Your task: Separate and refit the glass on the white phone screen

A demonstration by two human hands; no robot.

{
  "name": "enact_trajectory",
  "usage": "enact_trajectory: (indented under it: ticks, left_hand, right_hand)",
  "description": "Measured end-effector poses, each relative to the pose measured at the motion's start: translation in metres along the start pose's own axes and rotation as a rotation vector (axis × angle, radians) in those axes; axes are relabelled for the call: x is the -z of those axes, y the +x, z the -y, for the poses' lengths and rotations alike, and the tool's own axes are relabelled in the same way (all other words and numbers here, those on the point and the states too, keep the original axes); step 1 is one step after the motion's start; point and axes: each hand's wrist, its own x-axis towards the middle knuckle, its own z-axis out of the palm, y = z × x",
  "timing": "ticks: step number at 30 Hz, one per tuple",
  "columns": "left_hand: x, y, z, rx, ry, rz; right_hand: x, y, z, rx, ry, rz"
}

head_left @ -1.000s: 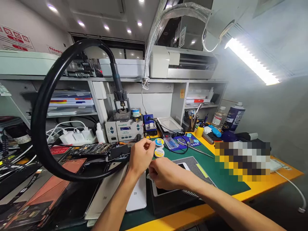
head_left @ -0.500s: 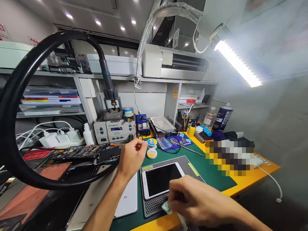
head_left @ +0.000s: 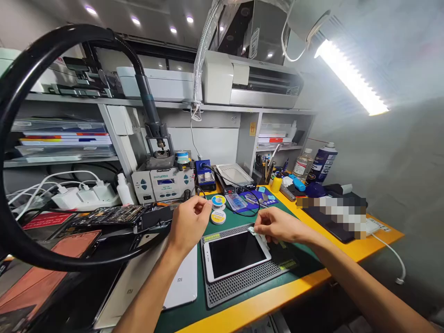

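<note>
A white tablet [head_left: 237,254] with a dark screen lies face up on a grey perforated mat [head_left: 236,287]. My right hand [head_left: 279,224] pinches a small pale green cloth [head_left: 252,230] against the tablet's far right corner. My left hand [head_left: 190,223] hovers beyond the tablet's left side, thumb and fingers pressed together; whatever they may hold is too small or hidden to make out. Just right of its fingertips are two small round spools, a blue-and-yellow one [head_left: 218,200] and a white-and-yellow one [head_left: 218,217].
A white tablet back [head_left: 183,277] lies left of the mat, near opened devices and a circuit board [head_left: 114,216]. The thick black hose [head_left: 7,138] of a hot-air station [head_left: 163,184] loops across the left. Bottles and tools stand at the back right. A dark device [head_left: 329,221] lies right.
My right hand has moved from the tablet's near right side up to its far right corner, carrying the cloth. My left hand has hardly moved. The camera view has shifted slightly.
</note>
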Motion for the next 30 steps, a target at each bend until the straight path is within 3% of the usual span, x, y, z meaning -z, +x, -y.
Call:
enact_trajectory:
  ticks: [4, 12, 22, 27, 30]
  left_hand:
    - [-0.001, 0.0, 0.001, -0.005, -0.001, 0.007]
    - [-0.003, -0.002, -0.004, -0.028, -0.001, 0.021]
    - [-0.002, 0.0, -0.003, -0.034, 0.003, 0.014]
    - [0.0, 0.002, 0.003, -0.012, 0.015, 0.021]
    - [0.003, 0.005, 0.009, 0.009, 0.031, 0.009]
  right_hand:
    - [-0.009, -0.012, 0.009, -0.013, -0.124, 0.008]
    - [-0.035, -0.041, 0.033, 0.053, -0.357, -0.125]
    - [-0.088, -0.038, 0.068, 0.164, -0.441, -0.107]
    - [-0.125, -0.032, 0.096, 0.234, -0.465, -0.05]
    - [-0.147, -0.032, 0.098, 0.258, -0.429, 0.055]
